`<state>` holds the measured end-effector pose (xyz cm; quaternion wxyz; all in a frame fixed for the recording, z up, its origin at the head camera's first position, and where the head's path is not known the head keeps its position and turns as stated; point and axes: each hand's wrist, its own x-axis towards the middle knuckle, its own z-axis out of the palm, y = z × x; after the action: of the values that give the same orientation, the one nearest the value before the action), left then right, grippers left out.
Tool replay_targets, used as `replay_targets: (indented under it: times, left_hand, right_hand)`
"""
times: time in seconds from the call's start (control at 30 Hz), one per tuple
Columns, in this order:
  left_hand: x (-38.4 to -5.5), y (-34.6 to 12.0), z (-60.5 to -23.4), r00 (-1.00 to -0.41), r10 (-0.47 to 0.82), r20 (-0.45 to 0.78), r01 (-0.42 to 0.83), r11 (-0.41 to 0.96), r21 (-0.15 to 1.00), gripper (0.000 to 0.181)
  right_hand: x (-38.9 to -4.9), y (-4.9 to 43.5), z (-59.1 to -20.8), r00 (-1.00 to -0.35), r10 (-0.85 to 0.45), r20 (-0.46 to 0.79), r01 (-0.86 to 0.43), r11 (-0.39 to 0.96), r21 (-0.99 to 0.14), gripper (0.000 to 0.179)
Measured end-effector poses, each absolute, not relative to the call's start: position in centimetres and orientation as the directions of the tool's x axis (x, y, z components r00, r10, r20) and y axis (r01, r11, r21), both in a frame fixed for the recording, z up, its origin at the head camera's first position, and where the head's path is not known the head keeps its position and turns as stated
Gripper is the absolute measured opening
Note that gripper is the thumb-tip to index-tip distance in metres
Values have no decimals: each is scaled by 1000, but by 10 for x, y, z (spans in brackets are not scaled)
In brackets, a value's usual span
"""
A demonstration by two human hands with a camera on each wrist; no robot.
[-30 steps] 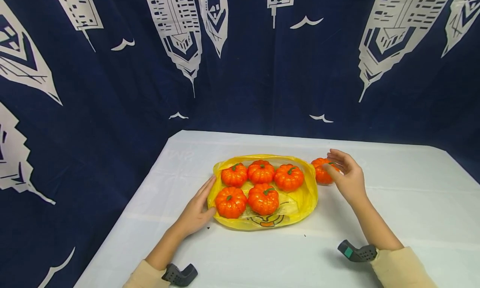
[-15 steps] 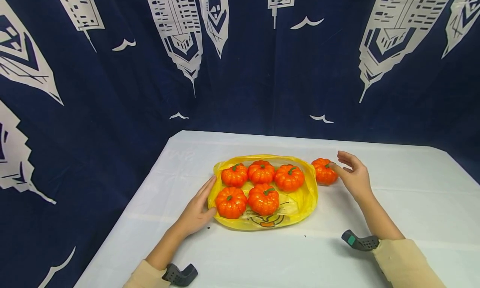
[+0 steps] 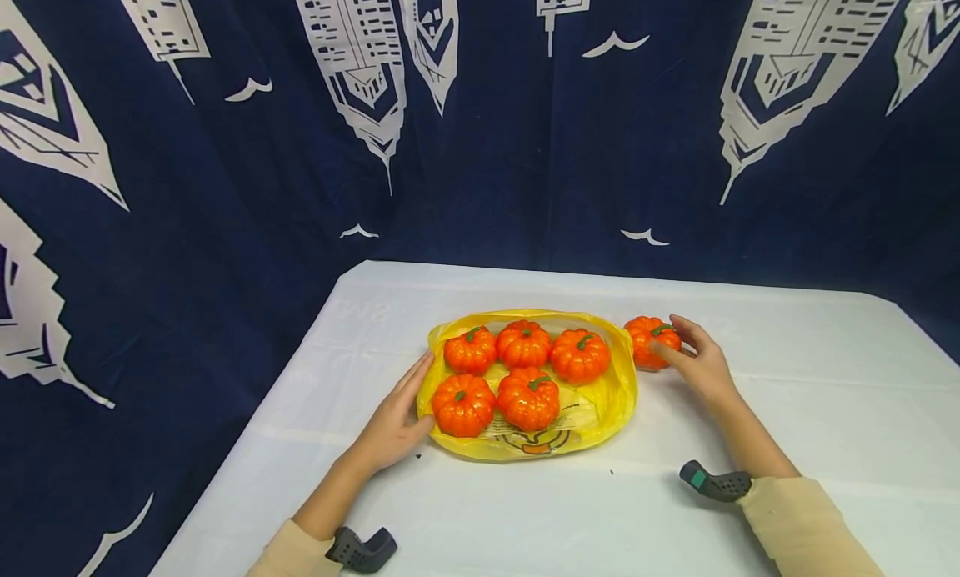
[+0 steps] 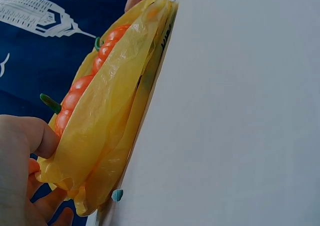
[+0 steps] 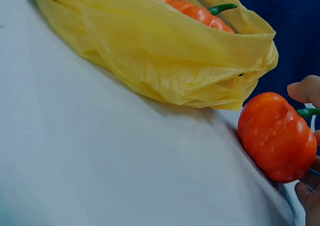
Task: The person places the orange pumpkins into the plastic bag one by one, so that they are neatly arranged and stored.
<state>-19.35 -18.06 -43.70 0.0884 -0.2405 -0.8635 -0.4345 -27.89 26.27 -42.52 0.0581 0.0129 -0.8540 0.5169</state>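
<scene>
Small orange pumpkins with green stems, several of them, sit inside a yellow plastic bag (image 3: pixel 618 410) whose mouth is spread wide; one such pumpkin (image 3: pixel 528 399) lies at its near middle. My left hand (image 3: pixel 393 423) rests along the bag's left side, and its thumb touches the rim in the left wrist view. Just right of the bag, a single pumpkin (image 3: pixel 642 341) stands on the table. My right hand (image 3: pixel 703 367) is at its right side, fingers and thumb spread around it. In the right wrist view the thumb (image 5: pixel 304 91) shows a gap above the pumpkin's skin.
A white cloth covers the table (image 3: pixel 510 519). Behind it hangs a dark blue curtain (image 3: pixel 480 185) with white building prints. Dark wrist devices, such as the left one (image 3: pixel 363 550), sit at both sleeves. Small dark specks lie near the bag.
My right hand drew back to the right from the single pumpkin, then came in close around it again. That pumpkin's stem has turned slightly. The left hand and bag stayed still.
</scene>
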Motion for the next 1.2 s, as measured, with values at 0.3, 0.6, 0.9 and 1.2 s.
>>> replay_targets:
  times: [0.3, 0.6, 0.9, 1.2]
  left_hand:
    - [-195, -181, -438, -860, 342, 378, 507, 504, 699, 84]
    - [-194, -180, -437, -865, 340, 369, 498, 500, 708, 84]
    - [-194, -180, -437, -865, 341, 367, 498, 505, 705, 84]
    - [-194, -180, -436, -869, 336, 363, 491, 507, 708, 84]
  right_hand:
    - [-280, 261, -433, -997, 18, 75, -58, 467, -882, 88]
    - [-278, 260, -433, -995, 51, 82, -47, 483, -874, 87]
    - [-270, 261, -422, -993, 68, 98, -55, 463, -885, 84]
    - [-263, 262, -405, -991, 68, 115, -70, 466, -882, 85]
